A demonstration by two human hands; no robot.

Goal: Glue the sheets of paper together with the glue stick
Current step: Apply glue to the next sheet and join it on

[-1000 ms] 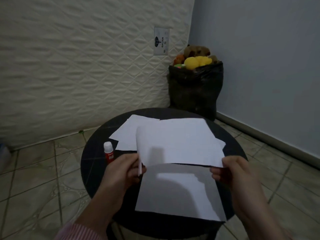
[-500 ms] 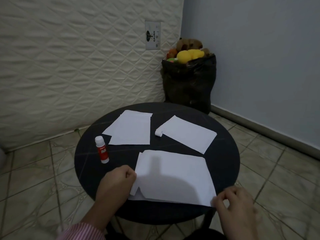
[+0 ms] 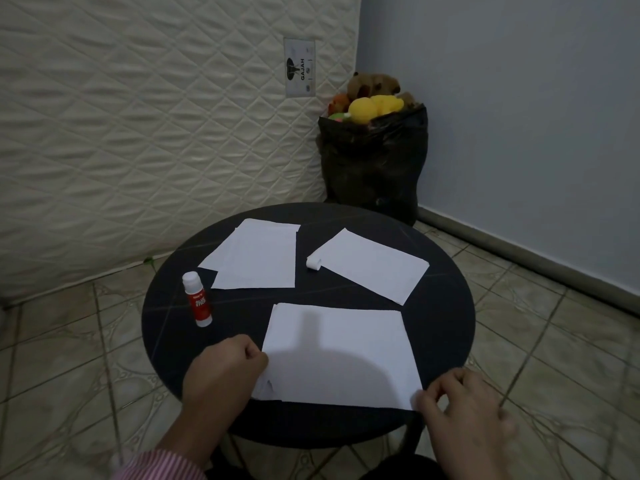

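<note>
Round black worktop (image 3: 446,323): glue stick (image 3: 197,299) at 9 o'clock; I see both hands, left (image 3: 225,372) and right (image 3: 460,410), pinching the near sheet (image 3: 343,355).

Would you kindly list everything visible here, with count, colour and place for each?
Table: one, black, round, centre.
Near sheets: a white stack, exact count unclear, table's near edge.
Far-left sheets: at least two, white, overlapping.
Far-right sheet: one, white, its left corner curled.
Glue stick: one, red with white cap, upright, left of the sheets.
Bag: one, black, in the corner, with plush toys on top.
Mattress: one, cream, quilted, against the left wall.
Floor: beige tiles.
Left hand: pinches the near sheets' left corner.
Right hand: fingers curled at their right corner.
</note>
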